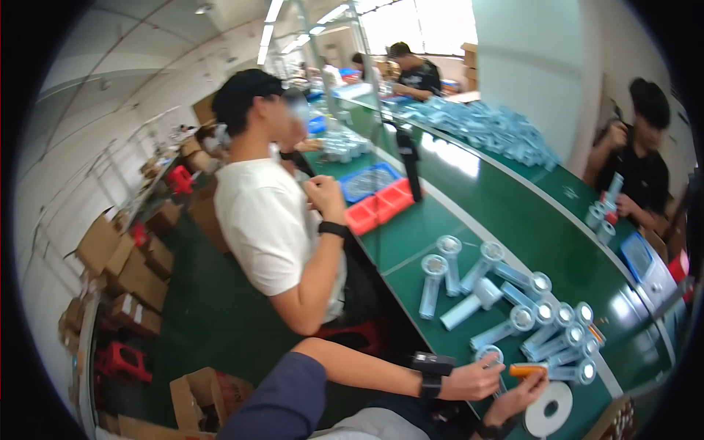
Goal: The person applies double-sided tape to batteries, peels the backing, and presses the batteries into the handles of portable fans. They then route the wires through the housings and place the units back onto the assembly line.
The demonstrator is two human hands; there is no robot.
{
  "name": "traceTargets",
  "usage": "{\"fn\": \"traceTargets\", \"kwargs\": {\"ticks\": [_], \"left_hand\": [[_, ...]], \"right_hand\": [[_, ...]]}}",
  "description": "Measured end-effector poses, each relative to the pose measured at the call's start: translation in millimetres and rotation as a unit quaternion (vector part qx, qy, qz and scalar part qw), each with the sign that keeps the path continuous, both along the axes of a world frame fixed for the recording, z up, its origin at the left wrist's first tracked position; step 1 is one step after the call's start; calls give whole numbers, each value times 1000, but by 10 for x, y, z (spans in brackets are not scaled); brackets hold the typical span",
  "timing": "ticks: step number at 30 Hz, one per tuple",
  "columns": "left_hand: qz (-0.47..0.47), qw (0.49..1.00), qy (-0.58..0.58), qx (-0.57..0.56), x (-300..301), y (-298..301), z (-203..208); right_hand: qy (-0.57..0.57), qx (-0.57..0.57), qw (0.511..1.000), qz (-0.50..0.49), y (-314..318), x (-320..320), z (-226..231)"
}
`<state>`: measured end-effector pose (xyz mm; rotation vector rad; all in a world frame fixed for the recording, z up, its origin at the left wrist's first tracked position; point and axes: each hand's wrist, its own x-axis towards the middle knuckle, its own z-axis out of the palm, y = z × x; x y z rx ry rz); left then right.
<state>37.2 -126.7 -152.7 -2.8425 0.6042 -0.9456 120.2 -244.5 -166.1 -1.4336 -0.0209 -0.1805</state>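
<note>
My right hand (517, 402) is closed on an orange cylinder with a white end (525, 371), which looks like a battery. Beside it, my left hand (475, 380) has its fingers drawn together; a light-blue piece with a round head (490, 355) shows just behind them, and whether those fingers grip it is unclear. Several light-blue flashlight-shaped pieces (522, 318) lie on the green table (411, 271) beyond my hands, most with their round heads toward the right. A white reel (548, 409) lies by my right hand.
A co-worker in a white shirt (271, 220) stands close on my left. Red bins (385, 207) and a blue tray (369, 182) sit farther up the table. Across the belt, another person (634, 161) handles similar pieces. Cardboard boxes (136, 275) line the left floor.
</note>
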Motion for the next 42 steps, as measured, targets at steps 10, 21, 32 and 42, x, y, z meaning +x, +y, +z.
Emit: {"fn": "traceTargets", "kwargs": {"ticks": [10, 21, 32, 42], "left_hand": [[-164, 967, 61, 183, -79, 615, 428], [1, 981, 172, 84, 13, 252, 292], [-58, 964, 197, -169, 51, 166, 398], [29, 879, 83, -469, -250, 396, 42]], "right_hand": [[-44, 4, 998, 36, 391, -207, 266], [-95, 33, 995, -15, 364, -225, 224], [-47, 111, 992, -45, 151, -151, 229], [-73, -51, 991, 102, -334, -445, 192]]}}
